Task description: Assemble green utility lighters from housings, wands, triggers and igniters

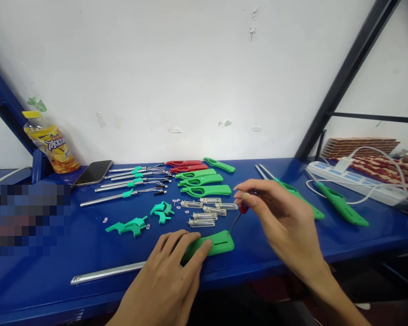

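A green long-nosed lighter [220,244] lies flat near the table's front edge, its metal tube pointing left. My left hand [170,267] is closed over its middle and holds it against the table, hiding part of the body. Between the fingertips of my right hand [282,213] is a small screwdriver [244,208] with a red handle. It is tilted, and its tip meets the lighter at a hole near the right end. Just behind lie several clear fuel tanks [204,216], with turquoise triggers [132,226] farther left.
Green casing halves [207,190] and red ones [187,168] lie at the back, beside metal tubes with wires [109,197]. Another green lighter [343,206] lies at right, near a white power strip [360,181]. A phone [93,173] and drink bottle [52,144] are at left.
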A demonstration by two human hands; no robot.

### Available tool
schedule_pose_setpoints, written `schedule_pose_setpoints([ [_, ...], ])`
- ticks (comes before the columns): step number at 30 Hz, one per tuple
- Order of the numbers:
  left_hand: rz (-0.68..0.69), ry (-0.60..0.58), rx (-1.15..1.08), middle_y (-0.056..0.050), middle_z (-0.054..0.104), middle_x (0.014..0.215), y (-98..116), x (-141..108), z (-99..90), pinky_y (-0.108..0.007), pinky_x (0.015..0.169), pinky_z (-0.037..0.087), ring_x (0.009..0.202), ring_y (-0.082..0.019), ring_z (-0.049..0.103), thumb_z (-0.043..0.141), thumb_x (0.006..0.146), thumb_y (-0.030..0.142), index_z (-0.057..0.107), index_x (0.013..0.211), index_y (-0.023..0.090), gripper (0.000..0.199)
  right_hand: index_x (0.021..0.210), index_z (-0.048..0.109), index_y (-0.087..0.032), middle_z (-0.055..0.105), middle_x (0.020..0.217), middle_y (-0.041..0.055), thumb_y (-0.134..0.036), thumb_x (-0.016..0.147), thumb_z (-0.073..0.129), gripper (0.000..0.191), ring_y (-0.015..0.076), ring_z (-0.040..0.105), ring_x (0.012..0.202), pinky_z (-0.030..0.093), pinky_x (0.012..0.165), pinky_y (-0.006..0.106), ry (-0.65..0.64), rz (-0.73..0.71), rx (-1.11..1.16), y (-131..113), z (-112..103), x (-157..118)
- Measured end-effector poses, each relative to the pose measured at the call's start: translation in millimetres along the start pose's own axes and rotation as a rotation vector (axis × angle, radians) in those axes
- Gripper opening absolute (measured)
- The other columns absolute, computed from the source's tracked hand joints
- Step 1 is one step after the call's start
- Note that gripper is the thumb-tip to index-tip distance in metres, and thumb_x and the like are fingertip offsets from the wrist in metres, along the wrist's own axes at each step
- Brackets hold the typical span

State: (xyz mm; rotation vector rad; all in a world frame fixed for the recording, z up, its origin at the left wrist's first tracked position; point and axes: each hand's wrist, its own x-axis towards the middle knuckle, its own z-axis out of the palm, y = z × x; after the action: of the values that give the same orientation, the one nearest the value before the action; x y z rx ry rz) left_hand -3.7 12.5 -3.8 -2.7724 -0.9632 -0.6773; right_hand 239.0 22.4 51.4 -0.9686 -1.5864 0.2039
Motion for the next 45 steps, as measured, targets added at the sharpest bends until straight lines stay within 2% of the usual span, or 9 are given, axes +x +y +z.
schedule_pose_setpoints([
  [5,0.012,0.000,0.004,-0.010,0.066,0.135,-2.0,1.4,0.9,-0.050,0.104,0.055,0.124,-0.031,0.060,0.047,0.103,0.007,0.054,0.150,0.022,0.050,0.116,0.075,-0.029,0.078,0.099,-0.0031,-0.021,0.106,0.065,0.016,0.0125,0.073,0.083,0.060,0.077,0.023,-0.029,-0.026,0.020,-1.4,-1.2,-0.8],
  [13,0.017,-0.012,0.001,-0.011,0.066,0.135,-3.4,1.5,2.1,-0.052,0.104,0.055,0.125,-0.032,0.059,0.049,0.101,0.006,0.053,0.151,0.022,0.053,0.129,0.072,-0.028,0.081,0.109,-0.0035,-0.010,0.106,0.059,0.032,0.0109,0.077,0.096,0.059,0.090,0.018,-0.248,-0.226,0.010,-14.5,-5.7,-6.3],
  [17,0.025,0.004,0.001,-0.011,0.066,0.135,-2.0,0.5,1.1,-0.052,0.103,0.055,0.124,-0.033,0.059,0.048,0.100,0.006,0.053,0.150,0.021,0.052,0.127,0.075,-0.029,0.081,0.101,-0.0038,-0.012,0.105,0.064,0.030,0.0122,0.076,0.087,0.060,0.084,0.021,-0.158,-0.190,-0.025,-11.6,3.9,-5.8],
  [23,0.028,0.039,0.007,-0.010,0.068,0.133,-1.4,2.0,2.6,-0.050,0.102,0.054,0.123,-0.031,0.060,0.048,0.101,0.007,0.057,0.146,0.022,0.049,0.134,0.074,-0.033,0.067,0.084,-0.0014,-0.022,0.102,0.072,0.034,0.0160,0.065,0.073,0.058,0.070,0.030,0.185,-0.180,-0.150,17.7,19.1,-6.6],
  [28,0.047,0.067,0.001,-0.011,0.068,0.130,-3.0,2.3,3.8,-0.050,0.099,0.055,0.120,-0.032,0.061,0.047,0.100,0.006,0.057,0.146,0.021,0.049,0.146,0.063,-0.034,0.075,0.119,0.0034,-0.022,0.114,0.046,0.038,0.0183,0.075,0.097,0.062,0.085,0.036,0.055,-0.012,0.119,21.4,22.9,-10.9],
  [34,0.045,0.051,0.006,-0.012,0.068,0.131,-2.2,0.8,2.4,-0.052,0.098,0.055,0.120,-0.032,0.060,0.045,0.101,0.006,0.057,0.145,0.019,0.048,0.120,0.075,-0.035,0.065,0.090,-0.0025,-0.025,0.100,0.076,0.023,0.0153,0.064,0.077,0.055,0.069,0.030,0.126,-0.044,0.163,18.3,33.2,-15.1],
  [40,0.047,0.058,0.002,-0.011,0.069,0.127,-0.9,2.3,0.2,-0.050,0.096,0.056,0.119,-0.031,0.062,0.044,0.102,0.005,0.058,0.143,0.020,0.046,0.138,0.067,-0.037,0.070,0.103,0.0012,-0.024,0.114,0.047,0.034,0.0168,0.069,0.090,0.056,0.080,0.034,0.081,-0.047,0.254,21.5,36.6,-21.4],
  [42,0.046,0.073,0.006,-0.012,0.069,0.126,-0.9,3.0,0.0,-0.049,0.095,0.056,0.118,-0.031,0.062,0.044,0.101,0.005,0.059,0.142,0.020,0.046,0.139,0.066,-0.038,0.072,0.108,0.0008,-0.019,0.112,0.052,0.036,0.0163,0.069,0.091,0.057,0.081,0.034,0.078,-0.052,0.298,21.4,37.4,-21.3],
  [45,0.045,0.075,0.012,-0.011,0.069,0.127,-1.5,3.5,0.3,-0.049,0.095,0.056,0.118,-0.031,0.062,0.045,0.101,0.005,0.058,0.142,0.020,0.046,0.128,0.073,-0.037,0.066,0.094,-0.0029,-0.013,0.098,0.075,0.038,0.0147,0.061,0.080,0.052,0.074,0.031,0.136,-0.165,0.233,21.8,37.6,-19.8],
])
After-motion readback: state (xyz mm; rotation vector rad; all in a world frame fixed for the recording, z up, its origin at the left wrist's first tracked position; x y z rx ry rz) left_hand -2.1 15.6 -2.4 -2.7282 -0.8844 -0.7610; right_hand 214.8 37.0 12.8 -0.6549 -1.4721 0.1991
